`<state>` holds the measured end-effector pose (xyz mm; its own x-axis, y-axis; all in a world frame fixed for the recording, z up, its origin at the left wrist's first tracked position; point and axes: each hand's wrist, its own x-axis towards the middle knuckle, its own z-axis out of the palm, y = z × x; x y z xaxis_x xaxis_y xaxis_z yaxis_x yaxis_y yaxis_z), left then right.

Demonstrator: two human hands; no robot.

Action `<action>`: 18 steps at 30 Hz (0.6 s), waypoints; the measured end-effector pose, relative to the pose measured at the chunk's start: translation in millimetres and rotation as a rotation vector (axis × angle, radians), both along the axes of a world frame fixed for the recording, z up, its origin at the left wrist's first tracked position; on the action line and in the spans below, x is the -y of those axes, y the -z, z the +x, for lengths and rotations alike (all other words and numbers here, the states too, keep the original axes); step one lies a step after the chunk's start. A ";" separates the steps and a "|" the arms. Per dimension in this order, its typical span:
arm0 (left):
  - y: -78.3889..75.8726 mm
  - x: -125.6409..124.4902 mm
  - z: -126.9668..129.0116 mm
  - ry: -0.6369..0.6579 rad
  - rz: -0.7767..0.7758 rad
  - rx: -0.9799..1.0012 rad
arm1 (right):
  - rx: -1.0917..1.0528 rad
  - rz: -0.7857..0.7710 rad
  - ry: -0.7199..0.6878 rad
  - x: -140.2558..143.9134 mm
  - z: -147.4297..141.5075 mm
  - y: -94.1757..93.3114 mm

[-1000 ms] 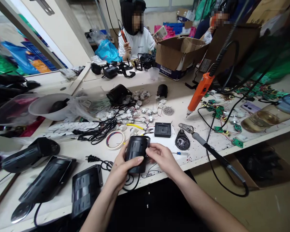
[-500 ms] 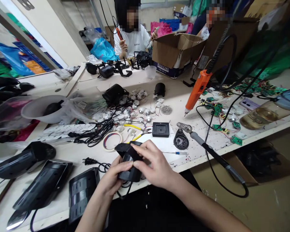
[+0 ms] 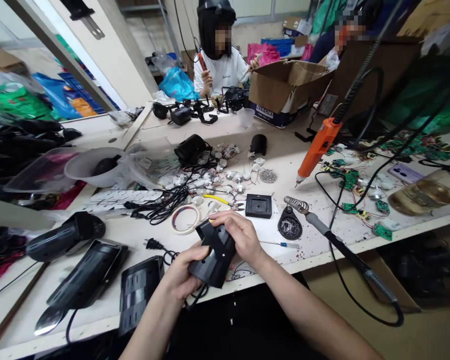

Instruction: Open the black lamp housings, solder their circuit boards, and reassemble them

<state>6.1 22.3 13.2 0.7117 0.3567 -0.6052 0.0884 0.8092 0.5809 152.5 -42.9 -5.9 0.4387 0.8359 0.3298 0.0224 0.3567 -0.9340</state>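
A black plastic housing (image 3: 216, 257) is held in front of me over the table's front edge, turned so a flat face with a small screw shows. My left hand (image 3: 184, 274) grips its lower left side, thumb on top. Around the upper right end wrap the fingers of my right hand (image 3: 243, 237). A black power cord with a plug (image 3: 153, 243) lies just left of the housing; whether it joins the housing is hidden. Beyond my hands are a tape roll (image 3: 186, 220), yellow-handled cutters (image 3: 219, 199), a black rectangular tray-like part (image 3: 258, 205) and a thin blue-handled screwdriver (image 3: 287, 245).
An orange electric screwdriver (image 3: 317, 150) hangs at right. Below it a soldering iron (image 3: 324, 229) rests in a coil stand. Several black housings (image 3: 86, 275) lie at left. Green circuit boards (image 3: 350, 180) and a liquid-filled jar (image 3: 423, 192) stand right. A co-worker (image 3: 221, 70) sits opposite.
The black housing has been turned over in my hands, so another face shows. My right fingers have shifted to its upper right end. The whole view has swung slightly left.
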 end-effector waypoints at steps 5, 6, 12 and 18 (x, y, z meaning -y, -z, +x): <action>8.0 4.1 1.9 -0.024 -0.041 0.026 | -0.032 -0.043 0.024 -7.9 -0.1 8.5; 9.6 4.6 2.0 -0.024 -0.051 0.026 | -0.038 -0.048 0.027 -7.7 0.0 8.6; 11.8 4.5 1.0 -0.001 -0.107 0.018 | -0.077 -0.037 -0.011 -5.2 3.7 2.3; 3.6 3.4 0.9 0.124 -0.183 0.166 | -0.077 -0.025 -0.122 -1.6 12.2 -3.8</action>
